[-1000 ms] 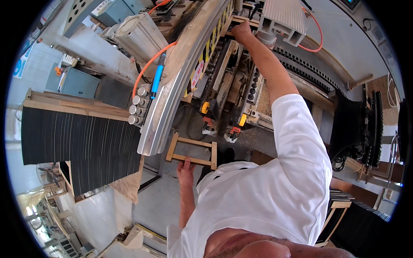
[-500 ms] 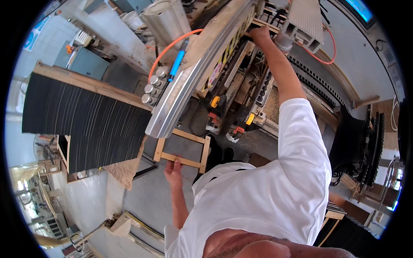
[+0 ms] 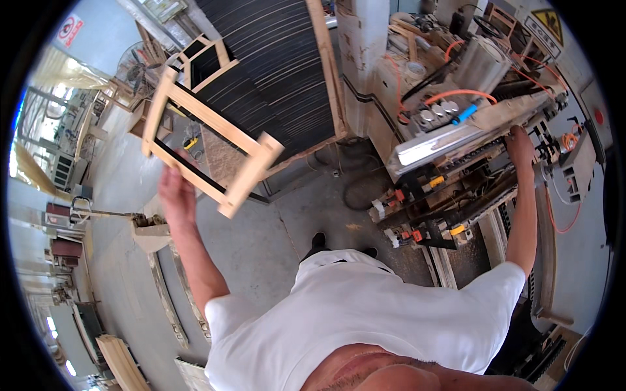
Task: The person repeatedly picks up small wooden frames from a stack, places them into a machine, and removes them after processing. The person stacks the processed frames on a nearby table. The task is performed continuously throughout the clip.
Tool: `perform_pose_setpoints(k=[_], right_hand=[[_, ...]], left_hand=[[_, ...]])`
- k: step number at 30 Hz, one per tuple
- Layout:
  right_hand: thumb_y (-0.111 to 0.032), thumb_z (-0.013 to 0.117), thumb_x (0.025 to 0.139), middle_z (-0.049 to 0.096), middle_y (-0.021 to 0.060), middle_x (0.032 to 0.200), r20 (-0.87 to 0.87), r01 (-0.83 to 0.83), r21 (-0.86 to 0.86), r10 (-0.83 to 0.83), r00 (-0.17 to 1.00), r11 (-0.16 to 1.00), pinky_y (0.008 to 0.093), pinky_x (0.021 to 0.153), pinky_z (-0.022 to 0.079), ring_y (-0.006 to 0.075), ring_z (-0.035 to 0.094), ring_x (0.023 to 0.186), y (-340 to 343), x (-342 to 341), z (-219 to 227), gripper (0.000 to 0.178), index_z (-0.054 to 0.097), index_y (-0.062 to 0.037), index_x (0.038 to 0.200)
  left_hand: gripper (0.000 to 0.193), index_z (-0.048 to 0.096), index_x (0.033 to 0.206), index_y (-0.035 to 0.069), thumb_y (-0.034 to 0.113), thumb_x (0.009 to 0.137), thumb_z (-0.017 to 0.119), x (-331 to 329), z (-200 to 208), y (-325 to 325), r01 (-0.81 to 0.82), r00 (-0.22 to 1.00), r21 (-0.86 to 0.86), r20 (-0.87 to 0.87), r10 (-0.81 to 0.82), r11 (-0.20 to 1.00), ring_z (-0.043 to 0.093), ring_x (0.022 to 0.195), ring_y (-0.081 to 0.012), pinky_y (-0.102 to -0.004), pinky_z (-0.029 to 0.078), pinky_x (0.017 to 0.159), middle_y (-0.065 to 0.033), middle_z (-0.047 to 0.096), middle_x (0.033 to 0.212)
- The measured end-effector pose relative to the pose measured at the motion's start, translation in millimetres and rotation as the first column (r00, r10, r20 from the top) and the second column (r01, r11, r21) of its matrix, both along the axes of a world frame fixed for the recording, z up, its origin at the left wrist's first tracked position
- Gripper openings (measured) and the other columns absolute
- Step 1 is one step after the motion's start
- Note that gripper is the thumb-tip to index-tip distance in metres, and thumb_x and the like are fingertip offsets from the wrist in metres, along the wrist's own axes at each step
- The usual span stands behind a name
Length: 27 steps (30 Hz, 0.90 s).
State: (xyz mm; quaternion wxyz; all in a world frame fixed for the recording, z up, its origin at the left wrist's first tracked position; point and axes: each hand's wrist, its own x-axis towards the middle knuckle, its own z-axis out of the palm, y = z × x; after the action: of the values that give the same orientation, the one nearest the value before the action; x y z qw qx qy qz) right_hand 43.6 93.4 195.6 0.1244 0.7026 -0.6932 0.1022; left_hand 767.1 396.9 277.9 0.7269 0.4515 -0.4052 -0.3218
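We see a stack of dark slatted panels (image 3: 274,72) leaning up top, orange hoses (image 3: 456,94) by silver cylinders (image 3: 435,112), grey concrete floor (image 3: 261,241), planks (image 3: 120,362) lower left.

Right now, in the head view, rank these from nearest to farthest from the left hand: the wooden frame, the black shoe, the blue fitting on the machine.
1. wooden frame: held in the left hand, raised on the left.
2. black shoe: on the floor, centre.
3. blue fitting: on the machine, right.
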Motion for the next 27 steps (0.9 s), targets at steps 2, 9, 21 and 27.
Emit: perform_pose_setpoints(k=[2,9,21,27], right_hand=[[-0.016,0.063,0.088,0.065,0.0147,0.104,0.219,-0.073,-0.127,0.100,0.971,0.989,0.0439,0.081,0.050,0.0351,0.062,0.098,54,56,27,0.025,0.060,-0.0053,0.110],[-0.003,0.068,0.083,0.068,0.0148,0.096,0.641,-0.224,-0.151,0.268,0.720,0.963,0.0340,0.073,0.053,0.0251,0.068,0.082,184,208,-1,0.018,0.065,-0.0008,0.100],[-0.013,0.073,0.076,0.068,0.0164,0.088,0.600,-0.083,0.418,-0.206,0.773,0.904,0.0418,0.075,0.052,0.0332,0.067,0.085,306,308,-149,0.027,0.066,-0.0060,0.100],[-0.009,0.069,0.076,0.068,0.0156,0.086,0.567,-0.050,0.287,-0.128,0.814,0.957,0.0402,0.069,0.052,0.0324,0.066,0.079,334,302,-159,0.023,0.069,-0.0068,0.099]], left_hand=[[0.037,0.052,0.123,-0.006,0.019,0.096,0.059,52,23,-21,0.001,0.997,-0.067,-0.079,-0.006,0.998,0.062,0.100,-0.0197,-0.0323,0.048,0.096,-0.0098,0.062,0.110],[0.028,0.057,0.117,-0.007,0.013,0.097,0.055,229,29,-168,0.112,0.992,0.129,-0.078,-0.102,0.985,0.066,0.098,-0.0247,-0.0355,0.055,0.088,-0.0129,0.066,0.106],[0.046,0.063,0.112,-0.007,0.036,0.094,0.062,193,24,-219,-0.310,0.776,0.014,0.581,0.245,0.951,0.060,0.076,-0.0116,-0.0268,0.050,0.069,-0.0090,0.067,0.088],[0.051,0.063,0.119,0.001,0.035,0.082,0.074,90,71,-168,-0.135,0.066,-0.039,0.997,0.049,0.990,0.064,0.101,-0.0371,-0.0410,0.049,0.089,-0.0210,0.068,0.107]])
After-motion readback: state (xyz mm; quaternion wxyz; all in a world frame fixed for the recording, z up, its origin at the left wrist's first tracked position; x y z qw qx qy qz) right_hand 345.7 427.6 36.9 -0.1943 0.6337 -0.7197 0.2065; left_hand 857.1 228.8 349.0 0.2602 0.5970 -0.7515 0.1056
